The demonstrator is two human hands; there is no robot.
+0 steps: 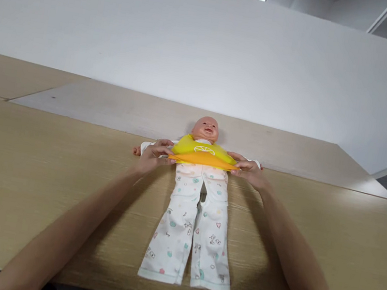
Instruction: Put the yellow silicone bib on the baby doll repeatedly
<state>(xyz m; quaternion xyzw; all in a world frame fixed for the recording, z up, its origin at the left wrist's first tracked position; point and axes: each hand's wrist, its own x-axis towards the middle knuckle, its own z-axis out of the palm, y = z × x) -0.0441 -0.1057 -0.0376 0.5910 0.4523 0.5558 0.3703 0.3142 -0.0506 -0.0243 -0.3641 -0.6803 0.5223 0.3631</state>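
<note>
A baby doll (206,128) lies on its back on the wooden table, its head pointing away from me. It wears white pants (181,221) printed with small figures, and white sleeves show at both sides. Over its chest lies a yellow bib (188,145) with a white citrus-slice print and an orange lower edge. My left hand (157,155) pinches the bib's left lower corner between thumb and fingers. At the opposite corner, my right hand (248,170) grips the bib the same way. The doll's upper body is mostly hidden under the bib.
The wooden table (44,180) spreads out on both sides of the doll, with a paler board (129,105) along its back. Behind it rises a white partition (195,42). The table's front edge runs just beyond the pant cuffs.
</note>
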